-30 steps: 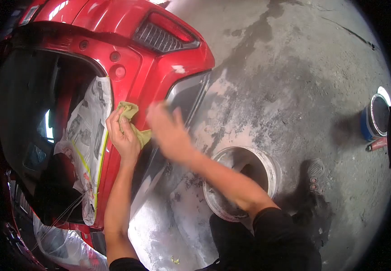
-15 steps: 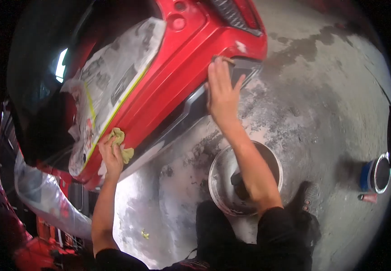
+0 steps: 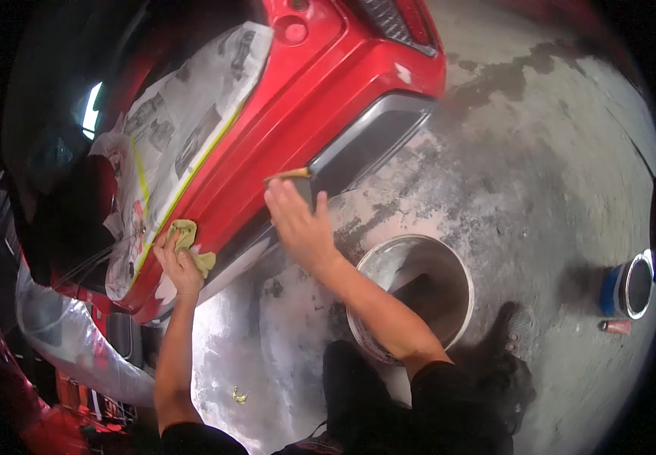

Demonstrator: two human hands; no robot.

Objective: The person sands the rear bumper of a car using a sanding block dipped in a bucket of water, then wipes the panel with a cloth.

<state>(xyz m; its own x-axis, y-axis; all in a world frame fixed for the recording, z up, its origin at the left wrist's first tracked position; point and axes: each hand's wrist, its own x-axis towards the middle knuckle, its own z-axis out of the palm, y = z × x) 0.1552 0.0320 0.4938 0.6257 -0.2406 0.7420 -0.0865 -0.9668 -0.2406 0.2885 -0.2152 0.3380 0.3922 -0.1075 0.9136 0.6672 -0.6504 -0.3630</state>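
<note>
My left hand point(image 3: 178, 262) holds a yellow-green cloth point(image 3: 182, 233) against the lower left end of a red car bumper point(image 3: 263, 171). Part of the cloth hangs out beside the fingers. Flat on the bumper's lower edge, my right hand point(image 3: 300, 224) presses a sheet of sandpaper point(image 3: 290, 175), its fingers nearly straight. The sheet's tan edge shows past the fingertips; the palm hides much of it. Dark grey trim point(image 3: 373, 133) runs just below and to the right of this hand. A pale patch point(image 3: 403, 73) marks the bumper near the tail light point(image 3: 400, 26).
Masking paper point(image 3: 184, 121) with yellow tape covers the panel above the bumper. Below my right forearm stands a round bucket point(image 3: 460, 303) on the stained concrete floor point(image 3: 547, 205). A blue can point(image 3: 614, 292) and a small red tube point(image 3: 615, 327) are at the right.
My right hand has slid with the sandpaper down and left along the bumper, away from the tail light end. My left hand stays at nearly the same spot with the cloth.
</note>
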